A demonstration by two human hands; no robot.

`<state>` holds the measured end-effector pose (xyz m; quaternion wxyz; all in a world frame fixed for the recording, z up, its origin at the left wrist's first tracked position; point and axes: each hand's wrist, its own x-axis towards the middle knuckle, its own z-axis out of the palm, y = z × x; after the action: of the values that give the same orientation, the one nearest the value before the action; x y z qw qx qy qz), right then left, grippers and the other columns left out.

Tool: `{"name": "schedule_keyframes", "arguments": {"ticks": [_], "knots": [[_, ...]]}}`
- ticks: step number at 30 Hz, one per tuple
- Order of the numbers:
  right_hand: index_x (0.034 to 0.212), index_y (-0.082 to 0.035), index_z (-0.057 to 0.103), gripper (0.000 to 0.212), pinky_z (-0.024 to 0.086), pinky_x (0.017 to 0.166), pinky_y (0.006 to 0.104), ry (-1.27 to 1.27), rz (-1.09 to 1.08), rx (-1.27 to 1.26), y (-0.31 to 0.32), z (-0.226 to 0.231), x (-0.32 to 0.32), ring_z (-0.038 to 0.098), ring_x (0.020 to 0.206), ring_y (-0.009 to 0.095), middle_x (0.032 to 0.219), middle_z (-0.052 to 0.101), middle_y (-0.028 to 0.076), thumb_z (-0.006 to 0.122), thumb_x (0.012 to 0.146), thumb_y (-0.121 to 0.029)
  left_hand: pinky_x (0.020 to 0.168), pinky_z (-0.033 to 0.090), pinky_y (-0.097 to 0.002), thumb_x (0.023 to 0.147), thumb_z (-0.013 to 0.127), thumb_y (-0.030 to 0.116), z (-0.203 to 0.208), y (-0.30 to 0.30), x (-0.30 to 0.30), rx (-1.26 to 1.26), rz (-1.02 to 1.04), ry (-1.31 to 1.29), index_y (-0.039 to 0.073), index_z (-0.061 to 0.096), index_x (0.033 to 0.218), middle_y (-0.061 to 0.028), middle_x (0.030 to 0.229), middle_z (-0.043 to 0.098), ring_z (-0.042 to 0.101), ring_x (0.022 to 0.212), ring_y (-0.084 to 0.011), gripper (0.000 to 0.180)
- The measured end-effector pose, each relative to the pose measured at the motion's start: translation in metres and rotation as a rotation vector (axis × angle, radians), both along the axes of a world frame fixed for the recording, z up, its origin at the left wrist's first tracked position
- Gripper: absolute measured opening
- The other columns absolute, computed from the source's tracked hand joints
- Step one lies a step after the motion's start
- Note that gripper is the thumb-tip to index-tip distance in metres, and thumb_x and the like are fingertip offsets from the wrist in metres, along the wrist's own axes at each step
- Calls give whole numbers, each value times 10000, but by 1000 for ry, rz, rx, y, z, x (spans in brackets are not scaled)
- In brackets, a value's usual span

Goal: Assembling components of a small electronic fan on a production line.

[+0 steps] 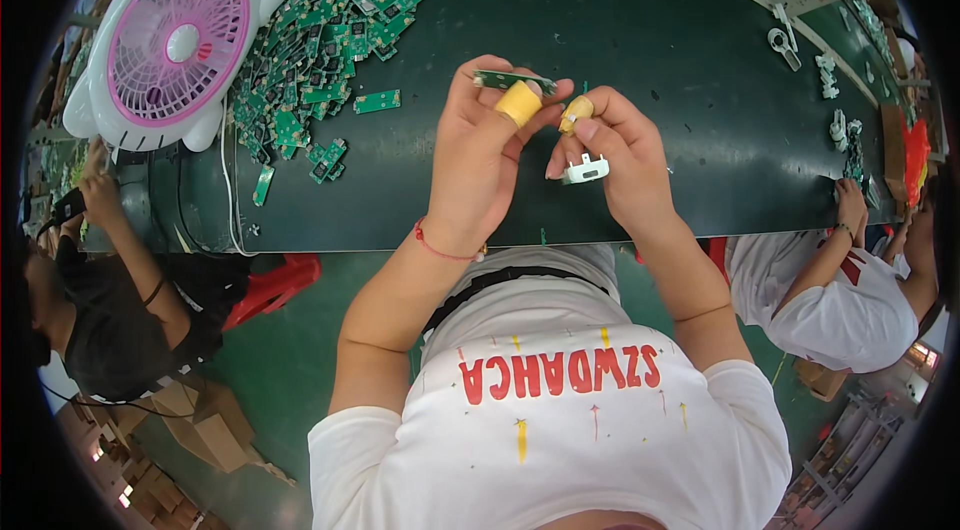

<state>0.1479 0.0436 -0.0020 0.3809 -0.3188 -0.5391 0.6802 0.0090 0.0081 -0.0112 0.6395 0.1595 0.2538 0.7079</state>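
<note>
My left hand (472,155) is closed above the near part of the bench, pinching a small green circuit board (490,80) between thumb and fingers. A yellow finger cover (518,103) wraps the thumb of that hand. Just to its right, my right hand (632,155) is closed on a small white plastic housing (586,170) with a dark slot in its face. Another yellow cover (576,114) shows at a fingertip there, with a tiny pale piece against it that I cannot make out. Board and housing are apart.
A heap of green circuit boards (340,25) covers the bench's far left, with a few loose ones (377,101) beside it. A pink and white fan (180,45) stands left of the heap. White plastic parts (838,128) lie at right. Co-workers sit on both sides.
</note>
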Motion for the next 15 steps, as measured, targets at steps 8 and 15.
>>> {"name": "schedule_keyframes", "arguments": {"ticks": [8, 15], "knots": [[883, 11, 547, 83, 460, 662, 256, 137, 17, -30, 10, -9, 6, 546, 708, 111, 775, 564, 46, 530, 886, -69, 851, 458, -261, 852, 542, -34, 3, -9, 3, -7, 5, 482, -15, 560, 1148, -86, 1009, 602, 565, 974, -138, 297], [938, 15, 560, 101, 466, 655, 244, -65, -9, 100, 11, -4, 7, 578, 697, 93, 833, 609, 54, 567, 864, -54, 718, 497, -237, 868, 499, -46, 3, -10, -4, 74, -15, 682, 6, 549, 1191, -98, 1037, 617, 605, 833, -128, 332]]}}
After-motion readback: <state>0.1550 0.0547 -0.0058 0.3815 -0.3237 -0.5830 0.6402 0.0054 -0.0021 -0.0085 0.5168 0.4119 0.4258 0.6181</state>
